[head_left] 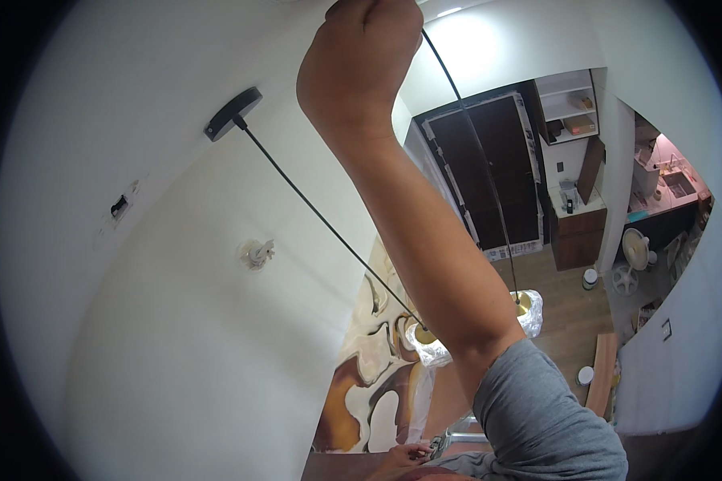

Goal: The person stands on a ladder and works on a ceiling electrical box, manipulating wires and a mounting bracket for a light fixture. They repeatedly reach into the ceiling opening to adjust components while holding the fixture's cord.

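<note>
My right hand is raised to the ceiling, closed in a fist, and cut off by the top edge; what lies inside it is hidden. A thin black cord hangs from beside that hand to a plastic-wrapped pendant lamp. To the left, a round black ceiling canopy is up against the ceiling, its cord reaching down to another wrapped pendant lamp, partly behind my forearm. Low in the picture, my left hand has curled fingers at something small and greyish that I cannot make out.
A ceiling opening and a wall opening with a pale wrapped bundle are on the left. Metal ladder parts show below me. Beyond are a dark door, a cabinet, a fan and wood boards.
</note>
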### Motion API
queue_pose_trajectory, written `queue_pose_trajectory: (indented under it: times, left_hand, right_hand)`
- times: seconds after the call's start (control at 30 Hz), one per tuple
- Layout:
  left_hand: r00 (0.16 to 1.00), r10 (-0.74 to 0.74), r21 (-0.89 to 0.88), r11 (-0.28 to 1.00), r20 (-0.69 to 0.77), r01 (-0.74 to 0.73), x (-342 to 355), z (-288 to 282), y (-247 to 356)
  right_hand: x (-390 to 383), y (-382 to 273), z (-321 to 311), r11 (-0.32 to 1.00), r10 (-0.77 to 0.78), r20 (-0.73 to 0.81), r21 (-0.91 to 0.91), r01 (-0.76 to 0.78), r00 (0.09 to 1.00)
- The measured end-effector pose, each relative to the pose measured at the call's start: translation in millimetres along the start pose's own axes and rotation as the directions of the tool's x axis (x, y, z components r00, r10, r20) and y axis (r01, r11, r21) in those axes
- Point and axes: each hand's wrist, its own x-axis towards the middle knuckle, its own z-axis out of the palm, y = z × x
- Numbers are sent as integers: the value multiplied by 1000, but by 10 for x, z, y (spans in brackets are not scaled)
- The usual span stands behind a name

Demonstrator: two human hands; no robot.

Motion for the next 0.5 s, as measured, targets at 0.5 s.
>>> queue_pose_trajectory:
  times: [0.5]
  left_hand:
    - [994, 72, -90, 994, 79, -65, 27, -82, -174]
  right_hand:
    - [-734, 420, 303, 997, 64, 161, 37, -71, 985]
